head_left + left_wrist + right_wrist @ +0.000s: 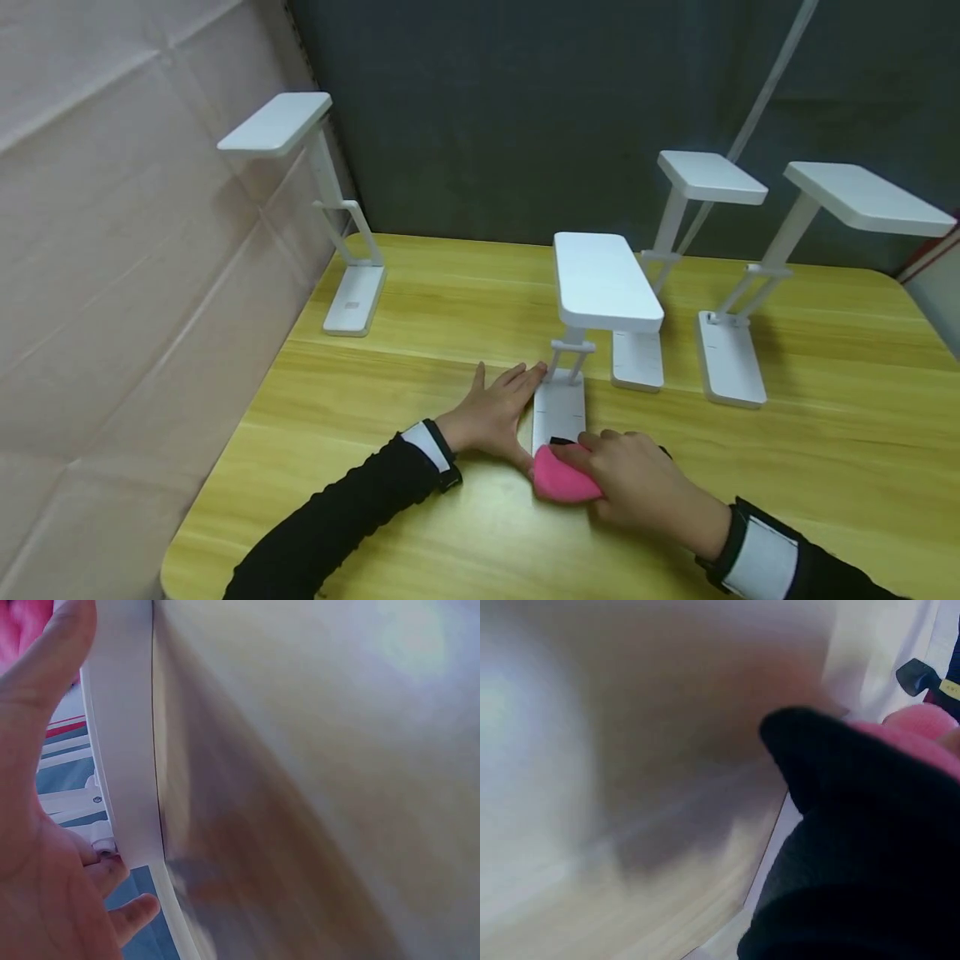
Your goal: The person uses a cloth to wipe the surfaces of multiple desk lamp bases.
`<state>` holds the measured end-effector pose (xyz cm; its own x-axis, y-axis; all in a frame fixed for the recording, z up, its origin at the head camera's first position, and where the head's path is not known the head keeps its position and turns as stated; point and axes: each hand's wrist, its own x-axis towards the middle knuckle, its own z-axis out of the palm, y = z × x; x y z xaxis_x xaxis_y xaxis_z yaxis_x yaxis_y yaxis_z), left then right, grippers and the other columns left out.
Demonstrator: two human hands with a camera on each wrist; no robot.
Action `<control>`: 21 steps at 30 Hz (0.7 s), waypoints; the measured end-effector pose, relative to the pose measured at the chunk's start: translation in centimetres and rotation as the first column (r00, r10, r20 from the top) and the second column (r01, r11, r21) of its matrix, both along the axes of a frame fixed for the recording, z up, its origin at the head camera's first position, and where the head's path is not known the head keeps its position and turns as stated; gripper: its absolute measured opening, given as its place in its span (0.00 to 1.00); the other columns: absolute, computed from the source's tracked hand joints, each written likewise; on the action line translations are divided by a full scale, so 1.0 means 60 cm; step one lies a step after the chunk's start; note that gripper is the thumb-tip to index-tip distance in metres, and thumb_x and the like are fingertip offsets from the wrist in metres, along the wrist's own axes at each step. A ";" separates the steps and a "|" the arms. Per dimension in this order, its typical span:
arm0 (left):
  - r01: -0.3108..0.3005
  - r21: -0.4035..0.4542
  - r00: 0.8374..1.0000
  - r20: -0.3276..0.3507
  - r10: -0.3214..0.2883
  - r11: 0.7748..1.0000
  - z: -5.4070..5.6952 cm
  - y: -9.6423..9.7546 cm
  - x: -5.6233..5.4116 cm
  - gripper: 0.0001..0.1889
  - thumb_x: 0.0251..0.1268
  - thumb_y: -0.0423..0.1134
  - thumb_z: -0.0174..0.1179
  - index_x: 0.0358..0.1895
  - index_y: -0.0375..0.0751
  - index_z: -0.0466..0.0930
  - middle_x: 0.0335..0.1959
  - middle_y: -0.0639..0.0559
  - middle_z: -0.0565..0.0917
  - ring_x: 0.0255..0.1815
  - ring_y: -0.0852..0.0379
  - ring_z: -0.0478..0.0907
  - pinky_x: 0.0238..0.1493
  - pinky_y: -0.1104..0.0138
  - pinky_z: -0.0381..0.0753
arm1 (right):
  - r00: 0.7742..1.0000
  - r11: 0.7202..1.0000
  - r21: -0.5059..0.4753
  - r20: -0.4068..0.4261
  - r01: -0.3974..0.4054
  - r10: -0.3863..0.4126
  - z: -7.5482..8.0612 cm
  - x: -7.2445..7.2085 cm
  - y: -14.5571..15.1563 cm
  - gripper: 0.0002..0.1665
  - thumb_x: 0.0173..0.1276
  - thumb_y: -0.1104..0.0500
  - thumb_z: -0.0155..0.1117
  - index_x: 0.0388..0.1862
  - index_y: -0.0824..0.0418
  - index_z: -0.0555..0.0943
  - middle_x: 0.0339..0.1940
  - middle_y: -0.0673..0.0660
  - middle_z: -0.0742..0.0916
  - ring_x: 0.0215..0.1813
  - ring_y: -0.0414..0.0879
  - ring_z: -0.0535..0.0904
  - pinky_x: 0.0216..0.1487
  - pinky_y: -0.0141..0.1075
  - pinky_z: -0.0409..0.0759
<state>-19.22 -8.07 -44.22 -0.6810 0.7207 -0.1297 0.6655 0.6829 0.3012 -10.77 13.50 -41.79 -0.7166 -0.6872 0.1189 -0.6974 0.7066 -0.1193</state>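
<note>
A white folding desk lamp (608, 279) stands in the middle, its flat head raised over its base (558, 408). My left hand (495, 412) lies at the base's left side, fingers spread and straight; in the left wrist view the thumb (56, 652) and fingertips touch the base. My right hand (637, 479) holds a pink cloth (561, 477) with a black part against the near end of the base. In the right wrist view the cloth's black part (855, 825) fills much of the right side and hides the fingers.
Two more white lamps stand behind to the right, a nearer one (731, 358) and one partly hidden (637, 362). Another lamp (356, 300) stands at the back left. The wooden table (337, 400) meets a pale curtain (135, 292) on the left and a dark backdrop (480, 117) behind.
</note>
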 end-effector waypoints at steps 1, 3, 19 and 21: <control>0.000 0.002 1.000 0.003 0.000 1.000 -0.001 -0.001 0.000 0.75 0.27 0.75 0.69 0.77 0.42 0.35 0.77 0.52 0.45 0.76 0.50 0.42 0.64 0.33 0.35 | 1.000 1.000 -0.008 0.021 -0.007 0.008 0.001 0.004 0.004 0.34 0.36 0.64 0.68 0.50 0.50 0.84 0.27 0.46 0.78 0.22 0.39 0.70 0.16 0.31 0.62; -0.003 0.008 1.000 0.016 0.002 1.000 -0.003 -0.001 -0.001 0.75 0.26 0.75 0.69 0.77 0.42 0.34 0.77 0.52 0.44 0.76 0.51 0.41 0.64 0.33 0.34 | 0.998 0.999 -0.045 0.058 -0.020 0.023 0.001 0.012 0.013 0.35 0.35 0.64 0.66 0.50 0.48 0.84 0.28 0.45 0.79 0.23 0.36 0.68 0.17 0.30 0.62; -0.013 0.054 0.999 0.051 0.010 0.998 -0.002 -0.003 -0.001 0.74 0.27 0.73 0.71 0.77 0.43 0.36 0.77 0.53 0.45 0.76 0.51 0.41 0.63 0.32 0.33 | 0.860 0.871 0.071 0.138 0.486 -0.491 -0.002 -0.052 0.063 0.38 0.56 0.58 0.69 0.67 0.56 0.70 0.33 0.62 0.83 0.18 0.44 0.68 0.12 0.35 0.65; -0.011 0.059 0.998 0.056 0.008 0.998 -0.002 -0.001 -0.002 0.74 0.27 0.73 0.71 0.77 0.43 0.36 0.77 0.53 0.45 0.76 0.51 0.41 0.63 0.32 0.33 | 0.865 0.870 0.092 0.102 0.484 -0.492 -0.006 -0.059 0.057 0.36 0.55 0.58 0.69 0.65 0.57 0.72 0.31 0.62 0.83 0.18 0.45 0.69 0.11 0.35 0.65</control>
